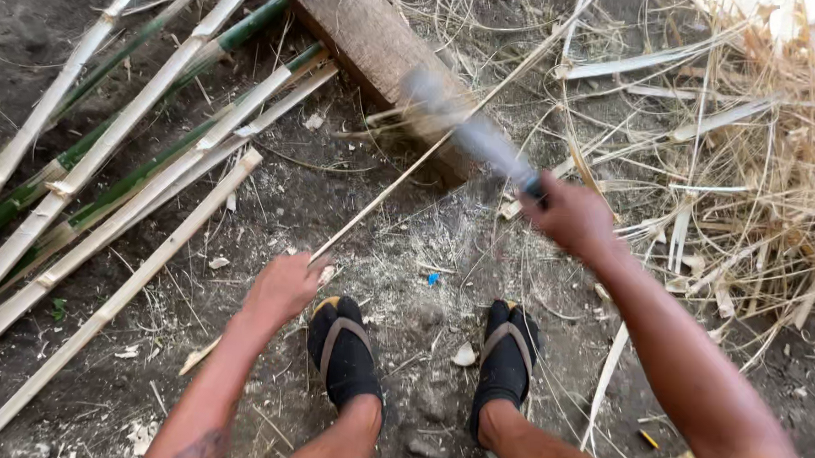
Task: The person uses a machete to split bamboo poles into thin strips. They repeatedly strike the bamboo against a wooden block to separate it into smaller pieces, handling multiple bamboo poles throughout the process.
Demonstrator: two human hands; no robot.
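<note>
My left hand point(284, 286) grips the near end of a thin bamboo strip point(410, 170) that runs up and right across a wooden block point(370, 35). My right hand point(568, 213) holds the handle of a long blade point(471, 126), which is blurred by motion and lies over the strip and the block's near end. Both hands are above bare dirt, just beyond my two feet in black socks and sandals point(343, 345).
Several split bamboo poles point(108, 161) lie in a slanting row on the left. A heap of dry bamboo shavings and strips point(750, 152) fills the right side. Small chips litter the dirt ground point(425, 248).
</note>
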